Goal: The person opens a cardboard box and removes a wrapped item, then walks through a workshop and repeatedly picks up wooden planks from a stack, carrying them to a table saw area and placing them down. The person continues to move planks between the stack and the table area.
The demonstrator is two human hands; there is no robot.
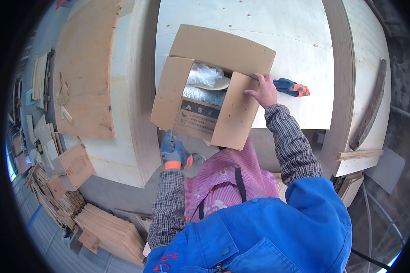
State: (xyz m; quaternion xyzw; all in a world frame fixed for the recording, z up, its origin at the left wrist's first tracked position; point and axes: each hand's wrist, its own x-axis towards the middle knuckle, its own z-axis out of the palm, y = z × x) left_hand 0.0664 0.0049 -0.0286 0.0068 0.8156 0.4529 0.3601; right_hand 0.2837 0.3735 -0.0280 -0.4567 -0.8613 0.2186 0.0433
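An open cardboard box (200, 128) sits tilted at the near edge of a pale wooden board, its flaps folded out. Inside lie clear plastic wrapping (206, 75) and a curved cream-coloured piece (221, 84). My bare right hand (264, 90) rests on the right flap (236, 109), thumb and forefinger spread over its outer edge. Just below the box's near left corner is my left hand (174, 150), in a blue-grey glove with an orange cuff. One gloved finger stretches up to the corner, and the thumb side stands apart. A second blue-and-orange glove (290, 87) lies right of the box.
A tall stack of boards (143, 91) stands left, with a brown panel (84, 68) on its top. On the right stack lie a rough wood strip (371, 104) and a batten (360, 155). Cut boards (111, 230) and scrap wood lie lower left. A round grey object (198, 159) shows beyond my left hand.
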